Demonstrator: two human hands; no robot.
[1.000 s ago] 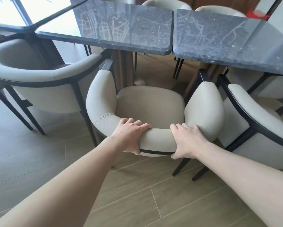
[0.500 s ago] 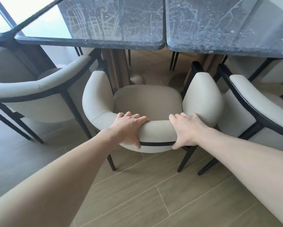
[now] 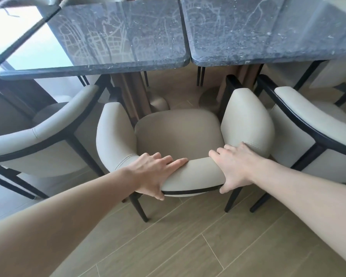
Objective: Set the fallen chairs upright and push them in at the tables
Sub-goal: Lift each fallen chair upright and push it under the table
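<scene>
both arms outstretched; left hand (image 3: 151,172), right hand (image 3: 235,166) gripping, thumbs under.

Left hand (image 3: 150,173) and right hand (image 3: 235,166) grip the upright cream chair's (image 3: 180,132) backrest before two marble tables (image 3: 128,37).

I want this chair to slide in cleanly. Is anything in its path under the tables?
Possibly: the wooden table pedestal stands just ahead of the chair, near its left armrest. Otherwise nothing visible blocks it.
</scene>
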